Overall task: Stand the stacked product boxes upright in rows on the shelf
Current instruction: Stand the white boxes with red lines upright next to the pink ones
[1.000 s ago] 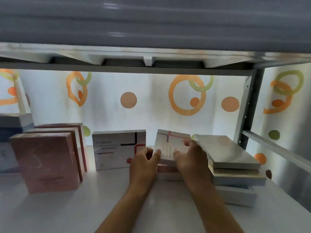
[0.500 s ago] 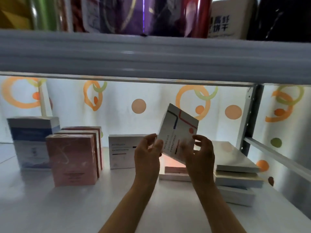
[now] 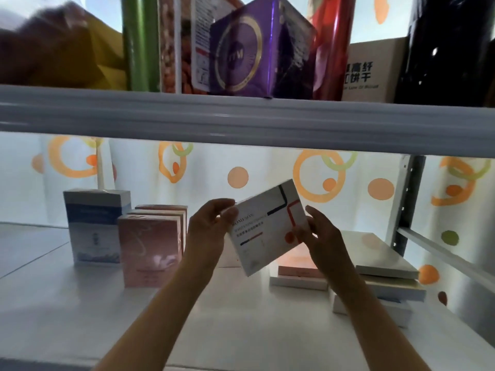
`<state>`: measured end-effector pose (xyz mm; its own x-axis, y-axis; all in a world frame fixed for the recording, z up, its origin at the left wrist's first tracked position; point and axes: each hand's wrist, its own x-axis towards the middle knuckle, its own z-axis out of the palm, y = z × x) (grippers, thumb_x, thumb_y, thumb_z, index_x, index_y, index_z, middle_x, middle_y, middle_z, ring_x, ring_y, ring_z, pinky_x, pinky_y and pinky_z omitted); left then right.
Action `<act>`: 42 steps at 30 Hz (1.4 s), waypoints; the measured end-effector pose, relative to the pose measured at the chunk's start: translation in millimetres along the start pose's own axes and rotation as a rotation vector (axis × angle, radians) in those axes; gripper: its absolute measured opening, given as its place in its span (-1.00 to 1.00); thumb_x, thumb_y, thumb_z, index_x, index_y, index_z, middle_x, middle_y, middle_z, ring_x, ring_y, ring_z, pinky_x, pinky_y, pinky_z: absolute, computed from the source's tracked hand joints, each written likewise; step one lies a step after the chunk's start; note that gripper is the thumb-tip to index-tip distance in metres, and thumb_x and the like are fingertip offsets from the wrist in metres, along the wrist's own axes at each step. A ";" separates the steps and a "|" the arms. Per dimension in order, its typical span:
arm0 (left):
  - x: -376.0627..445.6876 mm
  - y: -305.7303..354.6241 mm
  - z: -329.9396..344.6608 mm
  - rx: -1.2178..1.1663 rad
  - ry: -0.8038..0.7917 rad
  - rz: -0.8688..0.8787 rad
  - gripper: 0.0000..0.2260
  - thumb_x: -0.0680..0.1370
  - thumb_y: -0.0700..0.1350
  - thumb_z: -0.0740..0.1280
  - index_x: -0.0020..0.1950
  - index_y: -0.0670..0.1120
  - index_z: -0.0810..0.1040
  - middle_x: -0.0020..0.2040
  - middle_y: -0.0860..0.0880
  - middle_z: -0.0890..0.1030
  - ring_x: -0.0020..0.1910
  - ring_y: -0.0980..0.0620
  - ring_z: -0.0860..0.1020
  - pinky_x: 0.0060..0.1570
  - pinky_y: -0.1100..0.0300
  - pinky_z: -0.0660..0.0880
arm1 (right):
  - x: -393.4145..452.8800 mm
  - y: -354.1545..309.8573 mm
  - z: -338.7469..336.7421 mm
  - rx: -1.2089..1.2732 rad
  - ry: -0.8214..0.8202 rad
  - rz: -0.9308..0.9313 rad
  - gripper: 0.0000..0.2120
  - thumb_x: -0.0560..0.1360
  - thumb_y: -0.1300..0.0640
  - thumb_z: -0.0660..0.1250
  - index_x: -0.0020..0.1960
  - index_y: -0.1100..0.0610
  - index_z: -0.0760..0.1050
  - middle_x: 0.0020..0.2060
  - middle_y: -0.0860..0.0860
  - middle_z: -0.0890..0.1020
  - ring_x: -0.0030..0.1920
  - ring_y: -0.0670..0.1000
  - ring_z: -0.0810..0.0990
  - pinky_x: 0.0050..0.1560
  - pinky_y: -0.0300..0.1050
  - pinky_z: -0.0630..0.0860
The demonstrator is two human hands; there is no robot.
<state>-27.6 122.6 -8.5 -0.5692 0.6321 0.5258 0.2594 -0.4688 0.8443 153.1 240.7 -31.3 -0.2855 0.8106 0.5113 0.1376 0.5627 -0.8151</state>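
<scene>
Above my working level, the grey metal upper shelf edge (image 3: 241, 116) carries a glossy purple box with a gold ring emblem (image 3: 241, 52), a beige carton printed with black Chinese characters (image 3: 369, 70), and a green upright package (image 3: 140, 44). Behind hangs a white backdrop dotted with orange and green circles (image 3: 316, 178). A grey perforated upright post (image 3: 407, 199) stands on my right.

White box (image 3: 267, 228) with navy and red lines, pink boxes (image 3: 148, 250), purple carton (image 3: 241, 49)

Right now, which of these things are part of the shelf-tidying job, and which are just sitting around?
Part of the job:
white box, held tilted by left hand and right hand
flat stacked boxes
upright pink boxes
blue-and-white box

Just there:
purple box on the upper shelf
biscuit carton
</scene>
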 end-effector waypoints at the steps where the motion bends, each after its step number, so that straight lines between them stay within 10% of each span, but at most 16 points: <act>1: 2.0 3.6 -1.1 0.005 0.006 0.004 -0.92 0.55 -0.16 0.34 0.01 -0.10 0.60 -0.18 0.00 0.66 -0.32 0.24 0.57 -0.35 0.39 0.49 | -0.4 -2.2 -0.2 -0.004 -0.001 -0.016 -0.66 0.52 0.15 0.35 0.29 0.01 0.48 -0.01 -0.07 0.69 0.04 0.01 0.64 0.09 0.00 0.60; 15: 1.7 5.6 -24.5 0.073 0.120 -0.033 -0.76 0.51 -0.09 0.41 0.16 -0.04 0.50 0.11 0.11 0.60 0.09 0.10 0.57 -0.20 0.29 0.45 | -32.7 -2.2 12.3 0.404 0.012 0.074 -0.65 0.45 0.23 0.46 0.22 0.11 0.52 0.01 0.03 0.72 0.02 0.09 0.69 0.06 0.10 0.63; 21: -16.2 7.7 -12.9 0.154 0.065 0.040 -0.85 0.54 -0.09 0.36 0.06 0.15 0.56 0.11 0.10 0.59 0.08 0.10 0.56 0.02 0.06 0.57 | -52.4 -19.9 35.4 0.276 0.261 0.005 -0.71 0.41 0.15 0.52 0.05 -0.05 0.51 -0.08 -0.14 0.68 -0.06 -0.09 0.68 -0.20 -0.26 0.63; 32: -34.1 25.8 -23.0 -0.181 -0.152 -0.099 -0.81 0.50 0.02 0.35 0.08 0.01 0.57 -0.06 0.05 0.67 -0.08 0.03 0.66 -0.29 0.26 0.58 | -97.3 -54.4 76.1 -0.026 -0.010 -0.300 -0.47 0.36 0.00 0.54 0.11 -0.32 0.28 0.07 -0.55 0.37 0.09 -0.57 0.36 -0.05 -0.71 0.27; 39: -35.5 26.2 -45.3 -0.209 -0.131 -0.149 -0.82 0.61 -0.06 0.21 0.06 0.08 0.61 -0.03 0.07 0.69 0.02 -0.04 0.62 -0.30 0.21 0.59 | -96.2 -49.1 82.2 -0.039 -0.086 -0.294 -0.50 0.37 -0.10 0.47 0.25 -0.20 0.36 0.26 -0.53 0.27 0.28 -0.45 0.24 0.27 -0.33 0.43; 42: -34.3 23.3 -50.7 -0.203 -0.099 -0.165 -0.79 0.63 -0.06 0.16 0.06 0.08 0.59 -0.08 0.07 0.69 0.02 -0.04 0.60 -0.28 0.18 0.55 | -95.3 -44.8 85.6 -0.100 -0.007 -0.351 -0.52 0.36 -0.07 0.46 0.21 -0.21 0.36 0.29 -0.44 0.30 0.32 -0.38 0.24 0.28 -0.46 0.30</act>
<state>-41.6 58.7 -12.1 -0.5088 0.7628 0.3991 0.0024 -0.4624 0.8867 92.9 124.3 -66.8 -0.3384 0.5645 0.7529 0.1219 0.8196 -0.5598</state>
